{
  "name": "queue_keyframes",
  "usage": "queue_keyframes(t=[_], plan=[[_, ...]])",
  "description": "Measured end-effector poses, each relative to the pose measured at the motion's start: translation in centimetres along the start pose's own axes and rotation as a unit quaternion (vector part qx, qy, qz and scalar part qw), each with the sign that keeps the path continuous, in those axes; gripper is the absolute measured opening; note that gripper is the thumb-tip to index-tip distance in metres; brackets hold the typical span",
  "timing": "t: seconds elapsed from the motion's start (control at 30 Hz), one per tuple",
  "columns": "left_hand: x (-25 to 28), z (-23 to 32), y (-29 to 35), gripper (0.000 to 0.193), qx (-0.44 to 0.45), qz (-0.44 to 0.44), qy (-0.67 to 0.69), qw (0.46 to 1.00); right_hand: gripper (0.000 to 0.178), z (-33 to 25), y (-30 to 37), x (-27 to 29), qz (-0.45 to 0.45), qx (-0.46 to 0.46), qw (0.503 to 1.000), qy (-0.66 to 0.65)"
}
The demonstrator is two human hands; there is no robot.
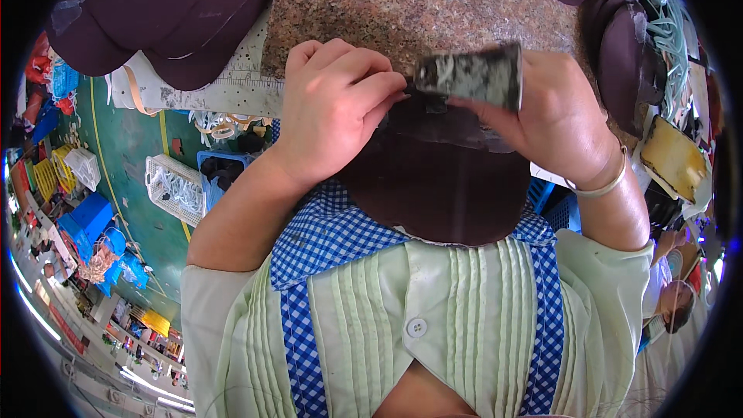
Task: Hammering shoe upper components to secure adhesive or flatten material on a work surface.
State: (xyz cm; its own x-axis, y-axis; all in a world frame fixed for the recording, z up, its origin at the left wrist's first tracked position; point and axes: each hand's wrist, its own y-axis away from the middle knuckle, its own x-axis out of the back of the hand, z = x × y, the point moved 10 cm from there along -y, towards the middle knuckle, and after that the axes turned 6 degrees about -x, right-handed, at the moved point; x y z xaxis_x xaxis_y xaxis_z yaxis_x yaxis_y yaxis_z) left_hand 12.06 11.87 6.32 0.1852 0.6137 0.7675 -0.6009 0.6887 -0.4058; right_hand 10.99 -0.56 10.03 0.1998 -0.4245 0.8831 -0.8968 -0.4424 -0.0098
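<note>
A dark brown, rounded flat piece (445, 186), like a shoe-sole sheet, hangs over the near edge of the worktop toward my lap. My left hand (340, 108) is closed, its fingers and thumb pinched together at the piece's upper edge; what lies between the fingertips is partly hidden. My right hand (553, 112) is wrapped round a tool that looks like a hammer (472, 77), its worn grey-and-black metal head tapering toward the left fingertips. The hammer's handle is hidden. A greyish strip runs along the piece beneath the head.
A speckled stone slab (387, 0) lies ahead. Stacked dark brown pieces (170, 8) overhang the left, above a metal ruler (251, 91); more pieces (623, 62) and pale cords (669, 39) lie right. A white basket (174, 190) stands lower left on the green floor (128, 162).
</note>
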Motion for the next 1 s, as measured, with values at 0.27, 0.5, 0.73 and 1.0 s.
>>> queue_keyframes(t=[0.27,0.5,0.73,1.0], plan=[[0.6,-0.7,1.0,0.017,0.037,0.032,-0.034,0.998,0.025,-0.2,-0.5,-0.3,0.0,-0.002,1.0,-0.02],[0.6,0.0,1.3,0.015,0.022,0.047,-0.037,0.998,0.026,-0.7,-0.9,-0.6,0.005,0.026,1.0,0.0],[0.3,-0.8,1.7,0.013,0.053,0.063,-0.01,0.997,0.026,-0.3,-1.3,-0.5,0.013,0.027,1.0,-0.004],[0.4,-0.6,-0.4,0.022,0.01,0.057,-0.047,0.997,0.017,2.0,0.3,-0.7,-0.059,-0.082,0.995,-0.021]])
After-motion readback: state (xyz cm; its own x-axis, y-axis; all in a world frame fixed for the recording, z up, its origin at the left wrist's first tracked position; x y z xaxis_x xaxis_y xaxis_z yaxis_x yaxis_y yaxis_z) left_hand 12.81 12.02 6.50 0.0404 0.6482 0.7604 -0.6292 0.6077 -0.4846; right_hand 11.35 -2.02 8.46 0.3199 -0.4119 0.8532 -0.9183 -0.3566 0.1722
